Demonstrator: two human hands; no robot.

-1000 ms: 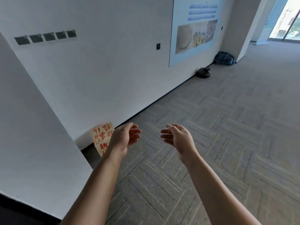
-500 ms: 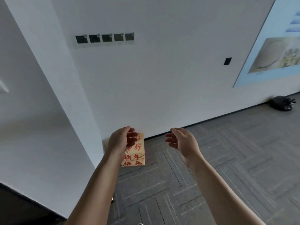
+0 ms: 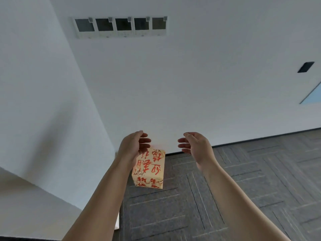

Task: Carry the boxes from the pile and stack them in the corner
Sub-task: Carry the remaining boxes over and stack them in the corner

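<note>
A yellow box (image 3: 149, 169) printed with red characters stands on the grey carpet in the corner where the white wall meets a white pillar. My left hand (image 3: 133, 146) hovers above and in front of its top left, fingers loosely curved, holding nothing. My right hand (image 3: 194, 145) is raised level with it to the right of the box, palm turned inward, fingers relaxed and apart from the box. Part of the box's upper left is hidden behind my left hand.
A white pillar (image 3: 43, 101) juts out on the left. The white wall (image 3: 191, 75) carries a row of small dark panels (image 3: 121, 25), a black switch (image 3: 306, 66) and a blue poster edge (image 3: 312, 94). Grey patterned carpet (image 3: 243, 188) spreads to the right.
The view has swung left and closer to the corner. The box has gone from far left to the centre, under my left hand. Both hands stay raised and empty.
</note>
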